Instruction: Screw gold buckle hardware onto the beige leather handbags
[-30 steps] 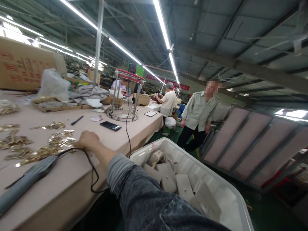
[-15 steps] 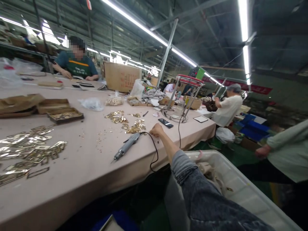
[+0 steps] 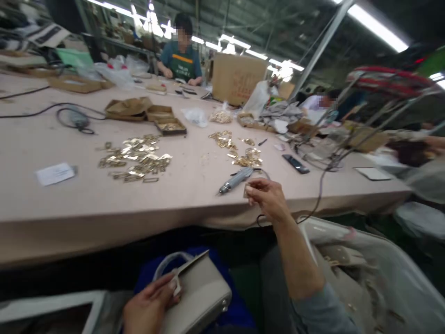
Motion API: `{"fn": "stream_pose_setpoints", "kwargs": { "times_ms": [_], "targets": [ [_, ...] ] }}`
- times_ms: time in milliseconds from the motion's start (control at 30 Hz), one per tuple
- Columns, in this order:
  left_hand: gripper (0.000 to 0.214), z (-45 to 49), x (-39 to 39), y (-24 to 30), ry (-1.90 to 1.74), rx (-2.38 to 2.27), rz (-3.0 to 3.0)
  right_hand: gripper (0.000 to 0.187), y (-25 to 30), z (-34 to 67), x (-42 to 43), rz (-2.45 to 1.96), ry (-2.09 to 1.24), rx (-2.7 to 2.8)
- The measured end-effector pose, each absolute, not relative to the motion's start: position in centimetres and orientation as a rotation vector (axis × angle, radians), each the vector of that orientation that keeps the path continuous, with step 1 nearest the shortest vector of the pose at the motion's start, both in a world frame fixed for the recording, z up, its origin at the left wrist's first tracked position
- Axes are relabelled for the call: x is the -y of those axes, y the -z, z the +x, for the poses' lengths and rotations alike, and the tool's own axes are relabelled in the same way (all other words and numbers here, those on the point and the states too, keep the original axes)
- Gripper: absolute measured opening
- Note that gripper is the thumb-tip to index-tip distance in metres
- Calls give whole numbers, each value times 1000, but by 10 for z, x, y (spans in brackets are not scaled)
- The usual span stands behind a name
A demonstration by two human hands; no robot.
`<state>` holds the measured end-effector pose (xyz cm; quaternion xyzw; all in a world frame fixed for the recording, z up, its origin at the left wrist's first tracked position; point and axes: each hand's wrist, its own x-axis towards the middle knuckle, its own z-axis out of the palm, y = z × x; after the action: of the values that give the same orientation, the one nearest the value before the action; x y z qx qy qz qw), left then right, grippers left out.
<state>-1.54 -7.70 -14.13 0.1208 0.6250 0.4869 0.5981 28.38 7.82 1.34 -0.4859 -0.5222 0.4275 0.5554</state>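
My left hand [image 3: 151,301] is closed on a light grey-beige handbag [image 3: 200,292], its fingers pinching a small pale tab by the flap's edge. The bag rests over something blue at my lap. My right hand [image 3: 267,199] is raised at the table's front edge, thumb and fingers pinching a small flat metal piece [image 3: 246,190]. Just left of it lies a grey electric screwdriver [image 3: 236,180], its bit pointing left. Behind the screwdriver are small piles of gold-coloured metal parts [image 3: 248,157]. A larger pile of gold rectangular frames [image 3: 139,157] spreads farther left.
A phone [image 3: 295,163] and a round metal stand with a red top [image 3: 389,81] are on the right. Below them stands a white bin [image 3: 392,264] of bags. Cardboard boxes [image 3: 239,79] line the back, where a co-worker [image 3: 182,60] sits. A white card [image 3: 55,174] lies left.
The view has swung left and down. My right hand has come back from the table toward me with the small metal piece. My left hand and the handbag have come into view.
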Motion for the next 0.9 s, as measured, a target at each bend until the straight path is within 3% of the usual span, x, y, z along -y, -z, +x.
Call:
{"fn": "stream_pose_setpoints", "kwargs": {
  "times_ms": [167,300,600,900],
  "targets": [
    [55,-15,77,143,-1124,-1410,296,27,58,178,-5,-1108,-1608,1261],
    [48,-18,85,149,-1127,-1394,351,32,113,138,14,-1226,-1894,1216],
    [32,-21,82,141,-1009,-1349,551,26,139,132,9,-1396,-1976,1286],
    [32,-23,80,145,-961,-1363,542,21,145,132,10,-1520,-1915,1405]
  ]
}}
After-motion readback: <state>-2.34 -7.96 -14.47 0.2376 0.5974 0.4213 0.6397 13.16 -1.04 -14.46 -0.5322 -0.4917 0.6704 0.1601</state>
